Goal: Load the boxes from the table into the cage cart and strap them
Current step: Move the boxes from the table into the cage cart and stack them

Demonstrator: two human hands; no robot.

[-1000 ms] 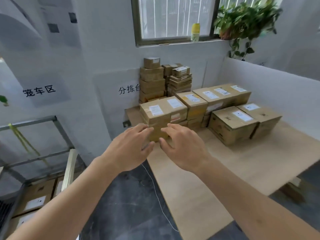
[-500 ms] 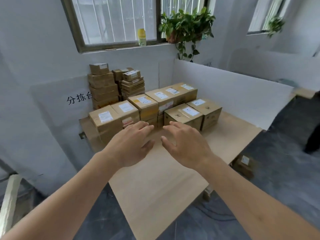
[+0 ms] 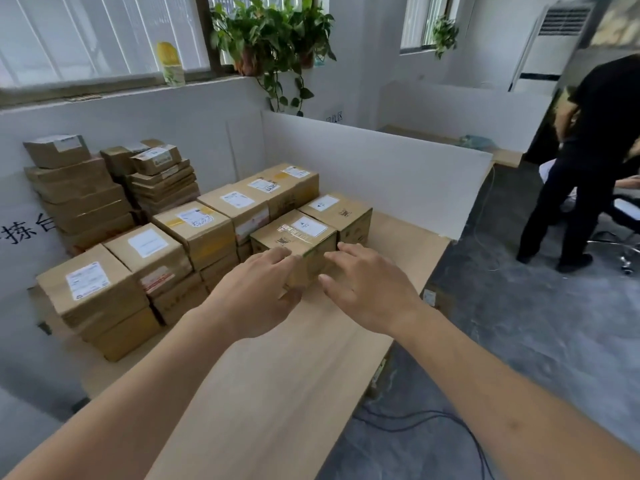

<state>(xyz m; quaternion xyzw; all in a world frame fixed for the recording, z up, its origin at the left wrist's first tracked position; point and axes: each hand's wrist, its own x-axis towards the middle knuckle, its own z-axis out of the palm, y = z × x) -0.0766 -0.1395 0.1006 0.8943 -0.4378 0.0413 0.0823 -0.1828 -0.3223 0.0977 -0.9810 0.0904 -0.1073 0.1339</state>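
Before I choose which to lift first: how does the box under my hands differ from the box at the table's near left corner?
The box under the hands stands directly on the table; the corner box sits on top of another box. The first has printed markings and a small white label; the corner box looks plain, with a larger printed label. Both hands, left hand and right hand, reach the first; nothing touches the corner box. Both are brown cardboard, closed.

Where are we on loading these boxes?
Done: can't tell, the cart is out of view. In hand: both open hands, left and right, reach the nearest box, not yet gripped. Left: many boxes remain on the table, plus strapping.
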